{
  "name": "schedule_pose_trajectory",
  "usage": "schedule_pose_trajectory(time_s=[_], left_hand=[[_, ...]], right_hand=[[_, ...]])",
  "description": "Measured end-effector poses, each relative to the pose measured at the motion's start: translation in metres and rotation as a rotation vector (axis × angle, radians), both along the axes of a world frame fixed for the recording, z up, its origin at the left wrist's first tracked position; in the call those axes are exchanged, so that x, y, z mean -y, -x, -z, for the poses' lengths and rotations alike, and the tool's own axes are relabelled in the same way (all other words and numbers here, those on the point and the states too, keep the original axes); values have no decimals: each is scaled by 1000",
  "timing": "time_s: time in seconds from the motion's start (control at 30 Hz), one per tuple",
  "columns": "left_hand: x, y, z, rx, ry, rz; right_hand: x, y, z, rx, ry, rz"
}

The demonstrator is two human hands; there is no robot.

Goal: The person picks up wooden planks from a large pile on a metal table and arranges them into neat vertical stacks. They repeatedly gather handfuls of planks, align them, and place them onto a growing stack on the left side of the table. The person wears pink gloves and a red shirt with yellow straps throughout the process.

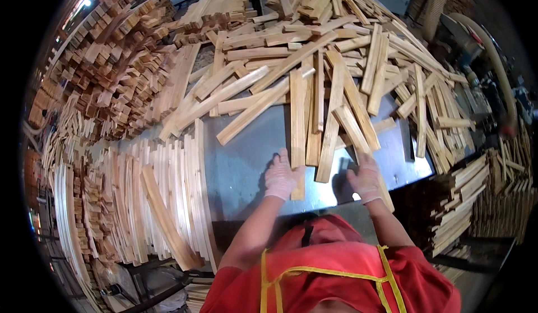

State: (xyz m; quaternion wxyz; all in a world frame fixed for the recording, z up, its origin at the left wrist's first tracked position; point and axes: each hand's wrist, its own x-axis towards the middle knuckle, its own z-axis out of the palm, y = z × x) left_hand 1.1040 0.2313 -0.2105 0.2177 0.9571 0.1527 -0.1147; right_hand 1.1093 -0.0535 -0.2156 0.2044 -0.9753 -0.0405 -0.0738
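My left hand [280, 175], in a thin pale glove, reaches over a dark metal tabletop [238, 145]. Its fingers point forward and its thumb side meets the near end of a long wooden slat [297, 111]. My right hand [365, 178], gloved the same way, lies over another wooden slat [350, 125] that slants toward me. Its thumb stands apart from the fingers, and the slat's near end shows past the wrist. Between my hands, several more slats overlap on the tabletop, their near ends toward me. Neither hand is visibly closed around a slat.
A big jumbled heap of slats [314, 38] covers the far part of the table. Slats stand in a close row [168, 173] at the left, with dense stacks [112, 60] behind. More stacked slats [462, 201] sit at the right, near a flexible hose [496, 60].
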Motion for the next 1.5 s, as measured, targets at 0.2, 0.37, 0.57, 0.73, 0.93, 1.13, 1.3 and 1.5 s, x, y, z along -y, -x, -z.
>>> schedule_pose_trajectory(time_s=[0.2, 0.37, 0.57, 0.73, 0.93, 1.13, 1.3, 1.5], left_hand=[[15, -32, 0, -191, 247, -133], [-69, 53, -8, 83, 1511, -384], [-142, 179, 26, 125, 847, -538], [-191, 218, 31, 207, -403, -321], [-213, 208, 7, 129, -439, -182], [-168, 151, 4, -50, 329, -213], [-186, 175, 43, 298, -203, -128], [-217, 175, 49, 174, -697, -159]], right_hand=[[62, -24, 41, -333, 29, 189], [46, -21, 31, -326, -645, 82], [-60, -37, -9, -524, -988, -79], [-163, -28, 22, -626, -1311, -33], [-272, 17, 62, -620, -1308, 125], [-322, 55, 5, -899, -747, -406], [-256, 3, -8, -714, -733, -456], [-135, -148, -27, -302, -635, -17]])
